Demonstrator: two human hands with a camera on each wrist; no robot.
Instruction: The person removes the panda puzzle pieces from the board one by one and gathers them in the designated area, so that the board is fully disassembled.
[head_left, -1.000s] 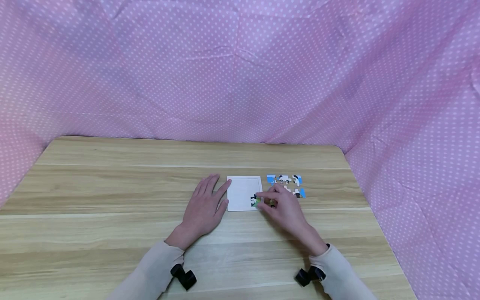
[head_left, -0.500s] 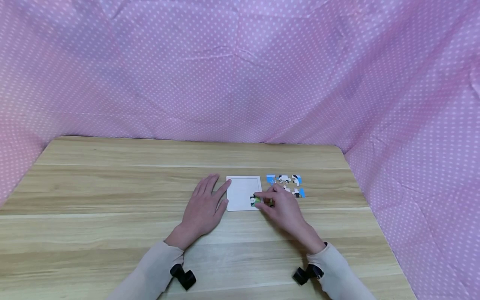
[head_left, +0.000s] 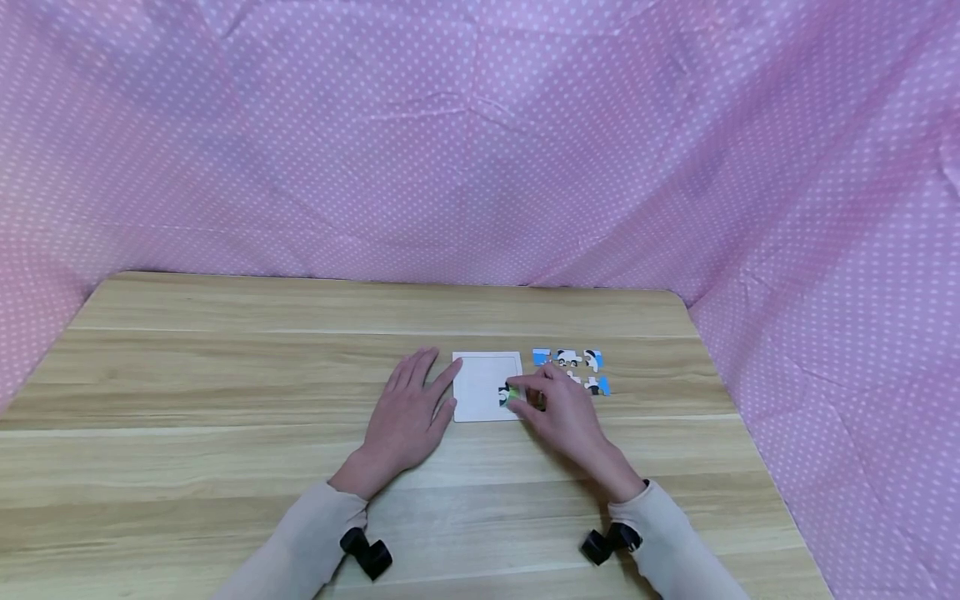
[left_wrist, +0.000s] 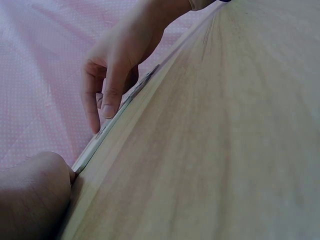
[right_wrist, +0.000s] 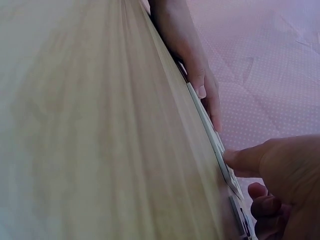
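A white square puzzle tray (head_left: 480,382) with a raised rim lies flat on the table. My left hand (head_left: 407,414) rests at its left side, fingers spread, thumb and index fingertip touching the rim. Between thumb and index finger, my right hand (head_left: 564,410) pinches a green, black and white puzzle piece (head_left: 503,395) over the tray's lower right part. In the right wrist view, the thumb (right_wrist: 235,158) is at the tray's edge, and the piece cannot be made out there. Several loose panda puzzle pieces (head_left: 568,358) lie to the right of the tray, some partly hidden by the right hand.
The wooden table (head_left: 247,375) stretches out on every side of the tray. Behind it and along the right hangs a pink cloth (head_left: 472,150) with white dots. Black cameras (head_left: 366,553) are strapped to both wrists.
My right hand has shifted slightly up and left, carrying the pinched puzzle piece a little way up the tray. The left hand stays in place.
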